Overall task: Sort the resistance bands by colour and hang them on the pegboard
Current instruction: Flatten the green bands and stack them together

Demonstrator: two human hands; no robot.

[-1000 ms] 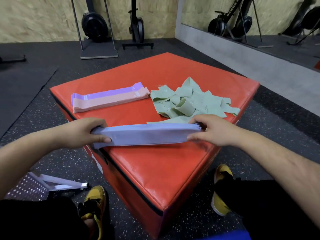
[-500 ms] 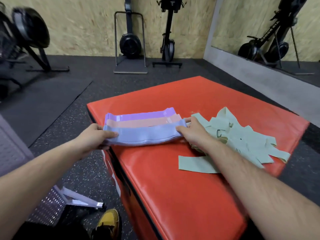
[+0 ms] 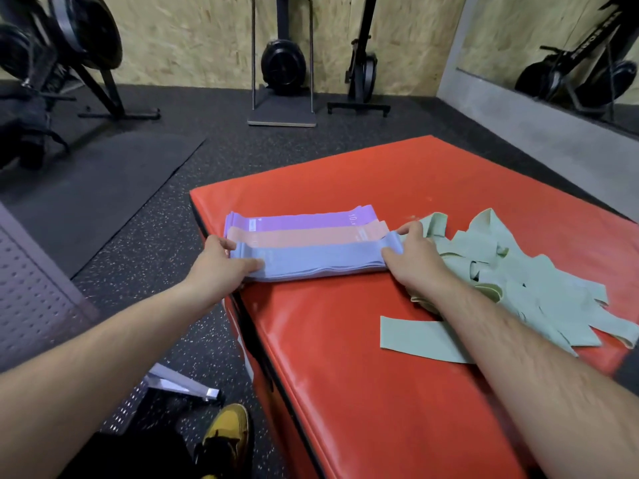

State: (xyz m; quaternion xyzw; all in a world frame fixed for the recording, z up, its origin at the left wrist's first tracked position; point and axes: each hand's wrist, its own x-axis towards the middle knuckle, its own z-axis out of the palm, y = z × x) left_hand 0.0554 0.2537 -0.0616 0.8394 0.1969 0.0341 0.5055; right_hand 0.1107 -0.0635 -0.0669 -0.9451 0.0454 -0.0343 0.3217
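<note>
The blue bands [image 3: 311,262] lie as a flat stack near the left edge of the red box [image 3: 380,392], touching the pink bands [image 3: 304,236], with purple bands [image 3: 297,219] behind. Left hand [image 3: 221,266] and right hand [image 3: 409,252] each pinch one end, fingers closed on the stack. To do this well, square the ends and keep edges parallel. Green bands [image 3: 518,288] sprawl unsorted beside; the pegboard [image 3: 31,299] waits on the floor

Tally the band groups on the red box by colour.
Purple stack: 1
Pink stack: 1
Blue stack, held at both ends by the left hand and right hand: 1
Green loose pile: 1
Total: 4 colour groups; single bands cannot be counted.
</note>
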